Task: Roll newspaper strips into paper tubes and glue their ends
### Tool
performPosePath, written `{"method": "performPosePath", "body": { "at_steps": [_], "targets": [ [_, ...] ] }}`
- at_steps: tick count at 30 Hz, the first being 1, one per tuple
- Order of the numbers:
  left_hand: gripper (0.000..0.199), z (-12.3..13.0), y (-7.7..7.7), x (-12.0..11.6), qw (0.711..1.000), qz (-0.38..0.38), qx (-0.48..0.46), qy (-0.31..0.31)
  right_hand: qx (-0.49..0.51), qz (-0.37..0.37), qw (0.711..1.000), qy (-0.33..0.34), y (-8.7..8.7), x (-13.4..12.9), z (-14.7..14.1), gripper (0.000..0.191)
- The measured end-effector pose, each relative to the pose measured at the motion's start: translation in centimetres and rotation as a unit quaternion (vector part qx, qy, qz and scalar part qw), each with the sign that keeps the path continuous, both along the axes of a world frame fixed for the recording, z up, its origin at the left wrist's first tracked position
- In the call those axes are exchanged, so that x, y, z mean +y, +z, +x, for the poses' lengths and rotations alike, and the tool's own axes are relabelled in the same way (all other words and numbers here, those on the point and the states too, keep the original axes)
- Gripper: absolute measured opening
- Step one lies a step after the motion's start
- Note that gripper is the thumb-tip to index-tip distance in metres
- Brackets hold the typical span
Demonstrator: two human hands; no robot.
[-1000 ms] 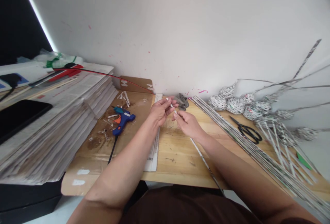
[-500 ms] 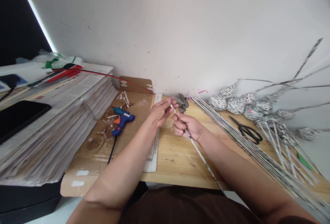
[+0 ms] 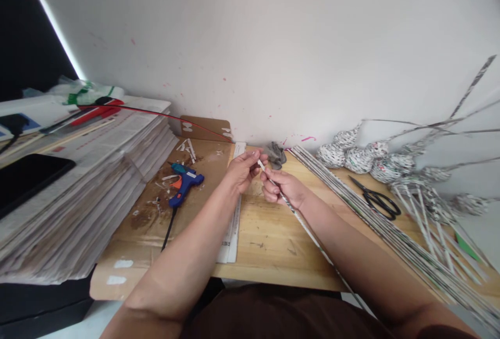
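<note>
Rolled-paper stick is slanting over the near edge of the wooden surface; the right hand is gripping it close to its white tip, which the left hand is pinching. Beyond them, a crumpled grey cloth is lying near the wall.

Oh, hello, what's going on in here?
A person is working on a thin paper stick with both hands. The left hand has its fingertips at the upper end, and the right hand grips it just below; the rest slants down past the table's near edge. To the right lie a bundle of similar sticks, black scissors and woven paper shapes. A blue glue gun lies on cardboard to the left.
</note>
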State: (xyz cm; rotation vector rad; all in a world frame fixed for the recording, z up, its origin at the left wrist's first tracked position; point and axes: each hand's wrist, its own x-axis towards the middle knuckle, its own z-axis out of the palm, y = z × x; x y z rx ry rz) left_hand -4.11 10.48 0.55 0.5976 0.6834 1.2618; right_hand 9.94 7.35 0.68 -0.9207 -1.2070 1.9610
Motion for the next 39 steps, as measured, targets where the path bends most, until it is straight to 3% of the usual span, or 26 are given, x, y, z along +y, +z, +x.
{"method": "performPosePath", "body": {
  "at_steps": [5, 9, 15, 20, 24, 30, 35, 39],
  "targets": [
    [0.016, 0.1, -0.5, 0.2, 0.998, 0.004, 0.048, 0.031, -0.118, 0.102, 0.980, -0.122, -0.1, 0.6, -0.7, 0.031],
    [0.018, 0.1, -0.9, 0.4, 0.995, 0.011, 0.085, 0.052, -0.160, 0.173, 0.960, -0.152, 0.2, 1.0, -1.4, 0.022],
    [0.021, 0.0, -0.7, 0.3, 0.996, 0.013, 0.075, 0.036, -0.143, 0.205, 0.948, -0.197, 0.1, 0.9, -1.7, 0.022],
    [0.029, 0.1, -0.6, 0.3, 0.998, -0.010, 0.065, 0.007, -0.114, 0.183, 0.947, -0.237, -0.4, 1.3, -1.2, 0.026],
    [0.016, 0.1, -0.6, 0.3, 0.999, -0.015, 0.042, -0.020, -0.078, 0.150, 0.955, -0.246, -0.8, 1.8, -0.8, 0.031],
    [0.017, 0.1, -0.7, 0.2, 0.999, -0.028, 0.042, -0.021, -0.093, 0.157, 0.952, -0.246, -0.9, 2.0, -0.6, 0.033],
    [0.013, 0.3, -0.9, 0.0, 0.998, -0.039, 0.056, -0.018, -0.149, 0.227, 0.930, -0.246, -1.2, 1.8, -0.4, 0.028],
    [0.019, 0.7, -1.2, -0.1, 0.997, -0.035, 0.062, -0.005, -0.215, 0.326, 0.885, -0.254, -1.6, 1.9, -0.3, 0.020]
  ]
}}
